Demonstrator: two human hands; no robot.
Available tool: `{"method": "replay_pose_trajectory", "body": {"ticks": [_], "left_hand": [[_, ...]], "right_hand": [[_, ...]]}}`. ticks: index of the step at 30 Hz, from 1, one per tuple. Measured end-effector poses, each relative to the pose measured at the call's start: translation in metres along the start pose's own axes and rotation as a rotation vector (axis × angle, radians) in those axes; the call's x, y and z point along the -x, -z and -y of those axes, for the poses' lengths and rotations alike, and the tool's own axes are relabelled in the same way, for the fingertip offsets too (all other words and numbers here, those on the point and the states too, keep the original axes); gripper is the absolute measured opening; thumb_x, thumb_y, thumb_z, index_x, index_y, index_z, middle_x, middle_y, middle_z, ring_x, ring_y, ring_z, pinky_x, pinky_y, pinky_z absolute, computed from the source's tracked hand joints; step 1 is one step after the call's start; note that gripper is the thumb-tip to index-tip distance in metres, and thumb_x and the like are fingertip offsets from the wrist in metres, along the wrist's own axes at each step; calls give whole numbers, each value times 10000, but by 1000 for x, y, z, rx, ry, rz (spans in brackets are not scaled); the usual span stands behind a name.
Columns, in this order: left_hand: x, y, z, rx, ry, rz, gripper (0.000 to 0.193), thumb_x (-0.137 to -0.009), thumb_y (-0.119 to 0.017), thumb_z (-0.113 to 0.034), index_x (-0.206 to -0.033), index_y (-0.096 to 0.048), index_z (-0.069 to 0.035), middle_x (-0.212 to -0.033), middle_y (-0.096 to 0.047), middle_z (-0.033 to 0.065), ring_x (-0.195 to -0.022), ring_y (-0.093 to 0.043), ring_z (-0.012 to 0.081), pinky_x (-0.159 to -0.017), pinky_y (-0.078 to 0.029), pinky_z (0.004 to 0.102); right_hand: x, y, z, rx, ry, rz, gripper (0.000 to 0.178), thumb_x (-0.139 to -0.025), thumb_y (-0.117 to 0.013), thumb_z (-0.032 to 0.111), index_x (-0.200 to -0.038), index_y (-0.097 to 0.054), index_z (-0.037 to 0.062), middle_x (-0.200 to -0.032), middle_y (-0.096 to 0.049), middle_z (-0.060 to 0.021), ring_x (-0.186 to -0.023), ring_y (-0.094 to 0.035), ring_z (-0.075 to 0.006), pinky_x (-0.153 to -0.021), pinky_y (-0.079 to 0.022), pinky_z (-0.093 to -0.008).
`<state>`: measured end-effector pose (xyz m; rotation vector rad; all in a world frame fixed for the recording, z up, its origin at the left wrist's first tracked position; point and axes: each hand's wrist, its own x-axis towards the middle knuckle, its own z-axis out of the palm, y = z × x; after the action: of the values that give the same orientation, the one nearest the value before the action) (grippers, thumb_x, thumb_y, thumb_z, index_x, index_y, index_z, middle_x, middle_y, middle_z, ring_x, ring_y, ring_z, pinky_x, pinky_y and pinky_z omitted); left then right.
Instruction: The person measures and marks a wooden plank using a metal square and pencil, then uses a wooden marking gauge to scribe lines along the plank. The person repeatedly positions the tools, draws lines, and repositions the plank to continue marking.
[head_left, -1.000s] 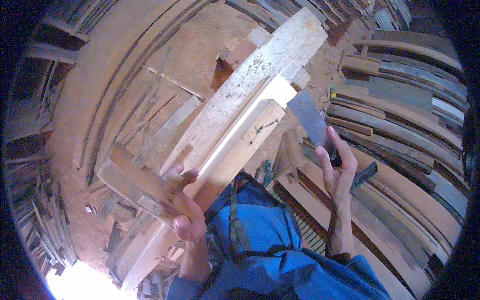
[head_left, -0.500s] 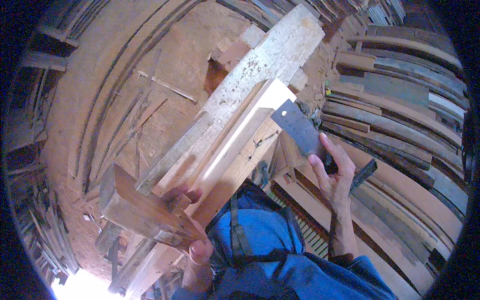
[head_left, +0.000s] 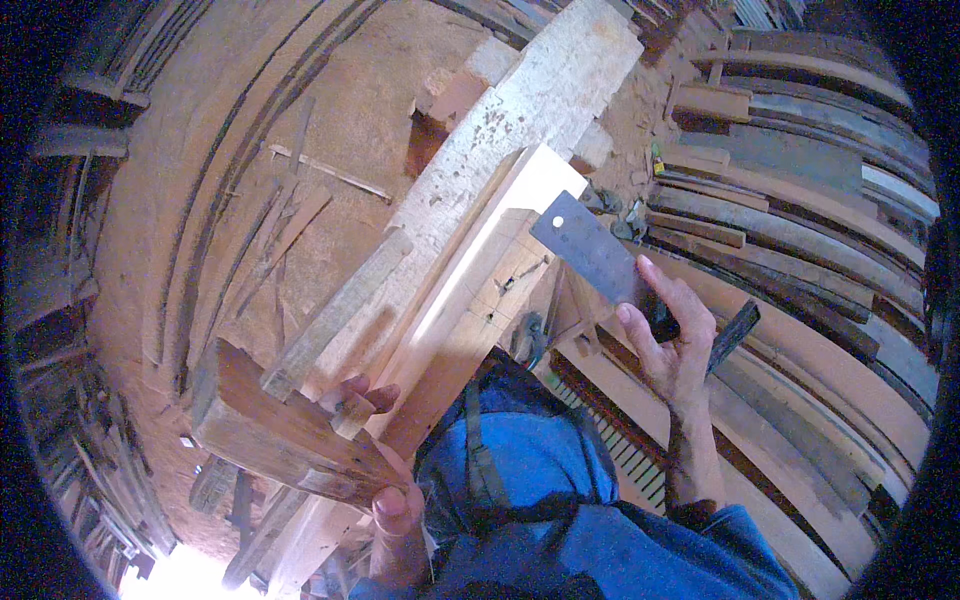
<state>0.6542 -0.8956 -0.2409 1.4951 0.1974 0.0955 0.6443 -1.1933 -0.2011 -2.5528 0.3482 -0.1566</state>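
Note:
A pale squared timber (head_left: 465, 330) slants away from me, with pencil lines and small dark marks near its far end. My right hand (head_left: 680, 340) is closed on a flat dark blade (head_left: 595, 245), which has a round hole near its far end. The blade's tip overlaps the timber's far end; whether they touch, I cannot tell. A black bar (head_left: 735, 338) shows beyond my palm and may be its handle. At lower left, my left hand (head_left: 385, 440) grips a thick brown wooden block (head_left: 290, 440), thumb on the near side and fingertips curling over the far side beside the timber.
A weathered, pitted beam (head_left: 500, 135) runs beneath and beyond the timber. Stacked boards (head_left: 790, 250) fill the right side. Loose wood strips (head_left: 330, 172) and sticks lie on the dusty brown floor (head_left: 330, 80). Bright light enters at lower left.
The blade's tip has shifted slightly left and towards me over the timber's end. The brown block has tilted and dropped a little, with my left hand still around it.

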Motion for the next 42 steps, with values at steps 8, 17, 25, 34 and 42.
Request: {"method": "replay_pose_trajectory", "body": {"ticks": [8, 17, 25, 34, 42], "left_hand": [[3, 1, -1, 0, 3, -10, 1107, -713, -727, -809, -1434, -394, -37, -1334, -513, 200, -1114, -589, 348, -862, -550, 480], [5, 1, -5, -6, 10, -22, 1124, -706, -736, -807, -1447, -380, -40, -1345, -511, 205, -1109, -592, 350, -865, -546, 487], [3, -4, -10, -30, 48, -120, 1139, -699, -744, -805, -1458, -367, -44, -1355, -509, 209, -1105, -596, 351, -868, -543, 492], [-3, -4, -10, 17, -82, 51, 1177, -682, -777, -784, -1484, -336, -43, -1358, -512, 214, -1090, -607, 357, -872, -546, 501], [0, 10, -5, 6, 10, 66, 1221, -636, -780, -816, -1450, -369, -3, -1343, -529, 208, -1069, -636, 378, -866, -550, 480]], "right_hand": [[3, 3, -2, 13, -35, 38, 490, -824, -824, 166, -1288, -693, 78, -767, -607, -108, -663, -579, -242, -620, -474, -345], [2, -1, -7, -10, 0, 17, 496, -830, -818, 165, -1298, -686, 66, -796, -630, -120, -682, -594, -250, -647, -487, -339], [0, 2, -4, -19, -45, 53, 498, -830, -818, 152, -1302, -687, 65, -787, -625, -118, -694, -606, -242, -653, -491, -338], [-1, 0, -4, -3, -3, 35, 508, -815, -826, 129, -1300, -689, 65, -785, -627, -115, -686, -603, -240, -635, -486, -339], [0, 0, -4, -8, -26, 51, 504, -826, -817, 138, -1306, -682, 61, -783, -620, -108, -684, -598, -239, -643, -487, -341]]}}
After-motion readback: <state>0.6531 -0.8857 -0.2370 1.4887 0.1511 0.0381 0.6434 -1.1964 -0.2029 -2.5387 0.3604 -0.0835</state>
